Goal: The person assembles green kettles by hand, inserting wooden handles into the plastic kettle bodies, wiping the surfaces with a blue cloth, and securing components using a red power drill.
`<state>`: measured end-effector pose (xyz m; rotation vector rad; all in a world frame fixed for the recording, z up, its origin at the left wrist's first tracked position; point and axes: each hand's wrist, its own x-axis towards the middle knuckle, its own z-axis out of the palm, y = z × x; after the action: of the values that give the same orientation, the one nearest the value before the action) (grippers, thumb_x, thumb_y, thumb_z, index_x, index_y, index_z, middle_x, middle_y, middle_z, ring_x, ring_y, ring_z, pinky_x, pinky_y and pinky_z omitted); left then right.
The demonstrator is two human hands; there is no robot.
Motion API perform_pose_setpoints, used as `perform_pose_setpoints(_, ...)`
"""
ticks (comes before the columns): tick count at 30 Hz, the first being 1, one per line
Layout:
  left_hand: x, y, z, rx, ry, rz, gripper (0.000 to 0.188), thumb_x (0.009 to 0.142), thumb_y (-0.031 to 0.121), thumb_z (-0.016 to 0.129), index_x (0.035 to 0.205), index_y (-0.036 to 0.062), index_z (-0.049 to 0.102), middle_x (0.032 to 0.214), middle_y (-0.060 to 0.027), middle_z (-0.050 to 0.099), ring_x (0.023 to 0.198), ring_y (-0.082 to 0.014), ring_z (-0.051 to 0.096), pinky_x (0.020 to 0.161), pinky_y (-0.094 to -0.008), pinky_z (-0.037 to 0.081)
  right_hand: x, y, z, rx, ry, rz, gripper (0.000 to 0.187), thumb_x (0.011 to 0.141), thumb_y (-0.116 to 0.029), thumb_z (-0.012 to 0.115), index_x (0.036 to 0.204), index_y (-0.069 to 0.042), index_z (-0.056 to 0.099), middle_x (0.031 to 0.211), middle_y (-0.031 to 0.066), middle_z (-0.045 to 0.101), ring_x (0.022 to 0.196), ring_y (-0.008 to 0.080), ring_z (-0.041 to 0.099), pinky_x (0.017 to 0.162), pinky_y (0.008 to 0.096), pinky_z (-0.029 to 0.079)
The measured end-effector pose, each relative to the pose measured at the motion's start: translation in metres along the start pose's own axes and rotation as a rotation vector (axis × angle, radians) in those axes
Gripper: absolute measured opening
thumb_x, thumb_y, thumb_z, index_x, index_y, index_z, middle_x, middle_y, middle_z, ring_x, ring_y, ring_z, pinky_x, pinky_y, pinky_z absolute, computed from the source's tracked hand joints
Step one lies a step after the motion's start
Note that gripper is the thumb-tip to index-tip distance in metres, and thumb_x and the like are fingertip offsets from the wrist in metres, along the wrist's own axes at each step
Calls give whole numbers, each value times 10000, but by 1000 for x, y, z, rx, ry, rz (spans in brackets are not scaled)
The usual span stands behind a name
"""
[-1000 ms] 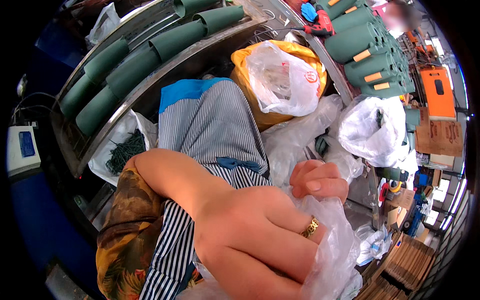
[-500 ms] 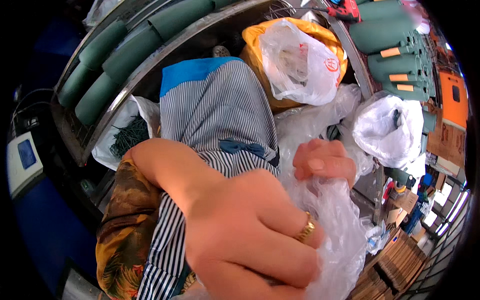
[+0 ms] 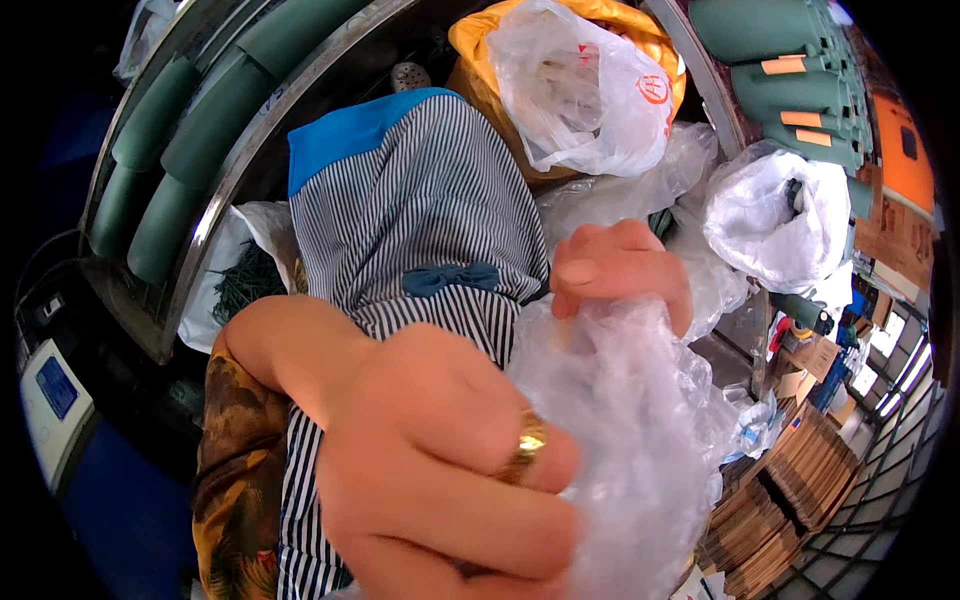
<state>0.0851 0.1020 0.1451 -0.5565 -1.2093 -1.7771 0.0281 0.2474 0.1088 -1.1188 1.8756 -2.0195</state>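
A crumpled clear plastic bag point(image 3: 650, 450) fills the space in front of me, bunched up close to the camera. My left hand point(image 3: 450, 470), wearing a gold ring, is large in the foreground with fingers curled into the bag's left side. Its fingertips are hidden. Farther off, my right hand point(image 3: 620, 270) is closed in a fist around the bag's upper part. Below the hands lies a striped apron point(image 3: 420, 190) with a blue border and a dark blue bow point(image 3: 450, 278), over my lap.
A yellow sack point(image 3: 475, 95) lined with a white plastic bag point(image 3: 580, 90) stands ahead. Right of it is a white bag point(image 3: 775, 220). Green cylinders point(image 3: 215, 120) lie in a metal-edged trough at left. A white bag point(image 3: 215, 265) holds dark green strands. Stacked cardboard point(image 3: 750, 540) sits lower right.
Both hands have shifted left in the picture, and the right one is higher. The plastic bag is bunched up higher between them. The whole view has tilted a little.
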Motion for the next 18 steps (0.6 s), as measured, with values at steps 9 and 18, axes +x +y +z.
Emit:
perform_pose_setpoints(9, 23, 7, -21, -66, -156, -291, 133, 710, 98, 648, 670, 118, 523, 695, -2, 621, 485, -133, 527, 376, -265, 384, 5, 0, 11, 14, 67, 178, 282, 898, -249, 564, 993, -31, 715, 851, 117, 686, 666, 230, 618, 579, 309, 485)
perform_pose_setpoints(18, 5, -4, -6, -79, -130, -73, 73, 806, 162, 600, 754, 129, 561, 787, -32, 618, 569, -173, 539, 456, -281, 415, 1, 9, 13, 7, 41, 55, 330, 826, -267, 658, 970, 30, 668, 849, 144, 685, 602, 225, 582, 533, 322, 460)
